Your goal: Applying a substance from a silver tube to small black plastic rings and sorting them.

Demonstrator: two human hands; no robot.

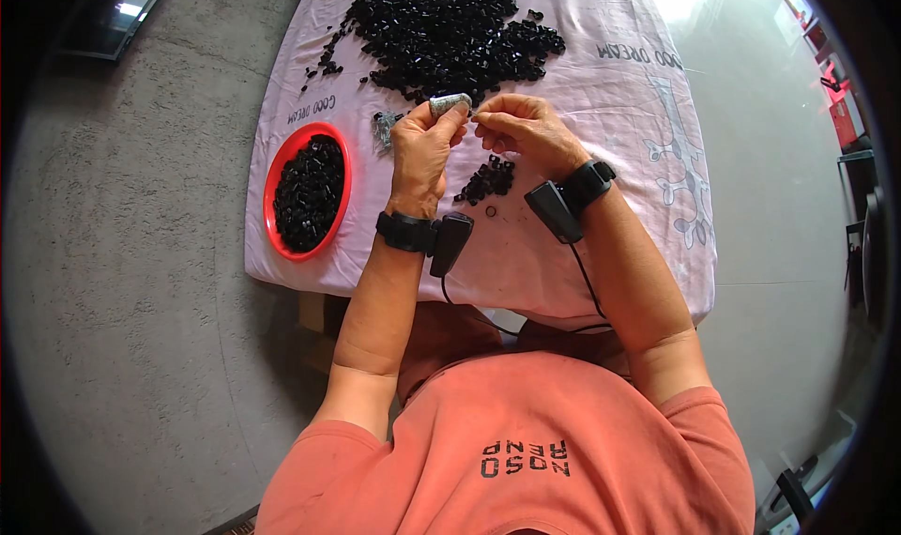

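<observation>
My left hand (419,155) is closed, thumb against the curled fingers, with a silvery thimble-like cap (450,104) at the thumb's tip. My right hand (528,129) pinches right beside it, the fingertips of both nearly meeting. Whatever lies between the fingers is too small to make out. Just beyond the hands spreads a big heap of small shiny black pieces (441,30). Left of my left hand lies a little pile of thin silvery metal bits (384,129). Between my wrists sits a small cluster of black pieces (488,180), with a small ring (491,212) close to it.
A red basin (346,191) holding many black pieces (310,194) stands at the table's left edge. Pale pink printed cloth (582,272) covers the table. Black bands with small boxes sit on both wrists, their cables (588,277) trailing toward my lap.
</observation>
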